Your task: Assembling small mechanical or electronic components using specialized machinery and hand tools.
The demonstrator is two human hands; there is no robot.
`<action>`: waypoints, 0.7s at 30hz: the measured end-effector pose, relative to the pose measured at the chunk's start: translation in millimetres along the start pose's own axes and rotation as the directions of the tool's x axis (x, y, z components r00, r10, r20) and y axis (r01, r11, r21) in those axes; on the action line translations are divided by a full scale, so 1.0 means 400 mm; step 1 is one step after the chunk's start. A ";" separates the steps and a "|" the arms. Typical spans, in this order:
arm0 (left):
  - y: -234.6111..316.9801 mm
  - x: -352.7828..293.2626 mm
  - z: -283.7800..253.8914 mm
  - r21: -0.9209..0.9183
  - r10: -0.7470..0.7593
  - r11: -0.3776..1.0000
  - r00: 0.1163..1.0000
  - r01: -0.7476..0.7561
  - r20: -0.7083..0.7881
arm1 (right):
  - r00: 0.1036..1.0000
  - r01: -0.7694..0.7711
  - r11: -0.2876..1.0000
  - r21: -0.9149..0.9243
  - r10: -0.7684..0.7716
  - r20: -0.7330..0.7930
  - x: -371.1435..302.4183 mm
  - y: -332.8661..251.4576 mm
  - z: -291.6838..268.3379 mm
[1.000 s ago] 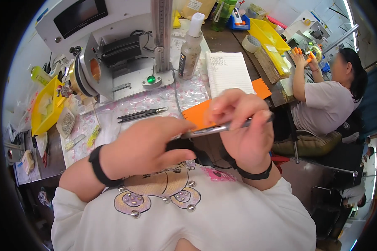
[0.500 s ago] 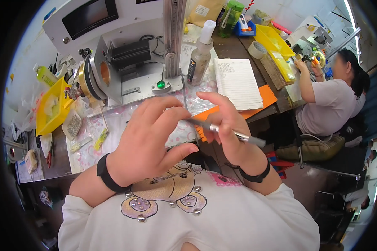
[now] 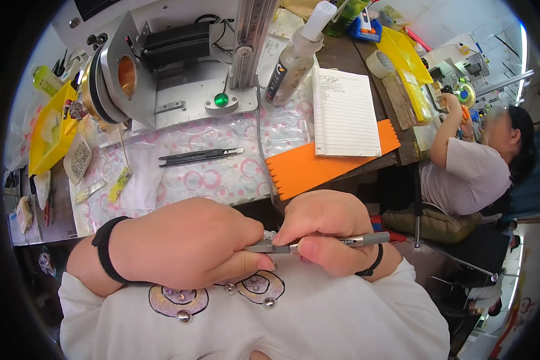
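Note:
My left hand (image 3: pixel 189 243) and my right hand (image 3: pixel 327 234) are drawn close to my chest, fingers closed and touching each other. My right hand grips slim metal pliers (image 3: pixel 318 243) that lie level, handle end sticking out to the right, jaws pointing left into my left fingers. A tiny shiny piece (image 3: pixel 270 234) shows between the fingertips; my left hand pinches there, though what it holds is mostly hidden. A black band circles each wrist.
A grey machine with a gold-rimmed round opening (image 3: pixel 126 75) stands at the back of the bench. A black-handled tool (image 3: pixel 199 156) lies on the patterned plastic sheet (image 3: pixel 222 174). An orange sheet (image 3: pixel 318 165), notebook (image 3: pixel 345 111), bottle (image 3: pixel 294 54), yellow trays (image 3: pixel 48 129). Another person (image 3: pixel 471 165) sits right.
Both hands have come down from above the bench toward my chest. The pliers have levelled out, and the hands have closed tighter together. The camera tilted, showing more of the bench.

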State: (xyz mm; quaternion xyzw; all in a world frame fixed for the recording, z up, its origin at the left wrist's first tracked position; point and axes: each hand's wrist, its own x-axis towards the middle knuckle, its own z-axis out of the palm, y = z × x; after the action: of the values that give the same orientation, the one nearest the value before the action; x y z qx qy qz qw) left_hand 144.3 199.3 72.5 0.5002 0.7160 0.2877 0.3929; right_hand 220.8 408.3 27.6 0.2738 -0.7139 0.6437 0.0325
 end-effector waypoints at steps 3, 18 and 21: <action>-0.084 -0.066 -0.042 -0.346 -0.039 0.938 0.999 0.026 -0.030 | 0.772 0.231 0.926 0.300 0.013 -0.635 -0.003 -0.023 -0.099; -0.302 -0.252 0.107 -0.240 -0.663 0.737 0.607 0.632 -0.439 | 0.765 -0.530 0.829 -0.181 0.375 -0.523 0.098 0.302 -0.467; -0.316 -0.259 0.112 -0.294 -0.668 0.737 0.591 0.609 -0.451 | 0.741 -0.534 0.842 -0.078 0.422 -0.523 0.097 0.321 -0.451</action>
State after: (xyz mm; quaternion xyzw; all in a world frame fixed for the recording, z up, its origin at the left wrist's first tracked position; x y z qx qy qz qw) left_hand 140.2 60.4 -24.1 0.0881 0.9094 0.2917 0.2830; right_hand 77.2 566.4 -42.0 -0.0959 -0.7958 0.5934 0.0738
